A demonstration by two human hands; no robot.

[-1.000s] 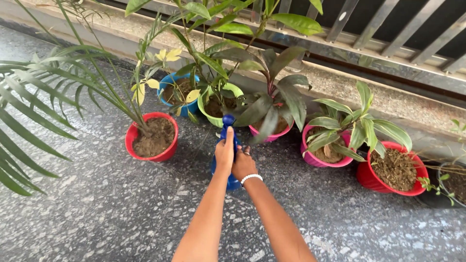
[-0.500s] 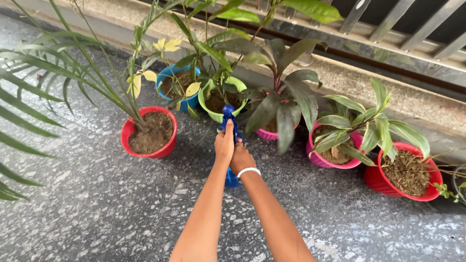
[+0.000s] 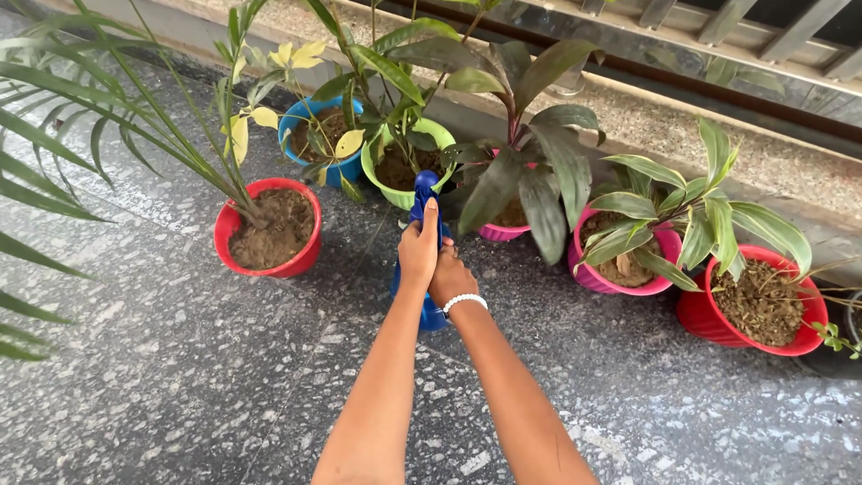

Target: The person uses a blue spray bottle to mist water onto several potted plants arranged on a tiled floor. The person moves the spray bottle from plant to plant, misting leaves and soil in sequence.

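Two hands wrapped together around a blue spray bottle (image 3: 426, 260), held out over the speckled stone floor (image 3: 180, 377). Left hand (image 3: 418, 250) clenched on the upper part, thumb laid up along the neck toward the nozzle. Right hand (image 3: 452, 278) closed on the bottle just beside it, white beaded bracelet (image 3: 463, 303) at the wrist. Nozzle tip up near the rim of a lime green pot (image 3: 406, 171). Behind that, a blue pot (image 3: 316, 135) with yellowing leaves. To the left, a red pot (image 3: 268, 229) with a palm stem. To the right, a dark-leaved plant (image 3: 530, 162) in a pink pot, another pink pot (image 3: 620, 269), then a second red pot (image 3: 752, 305).
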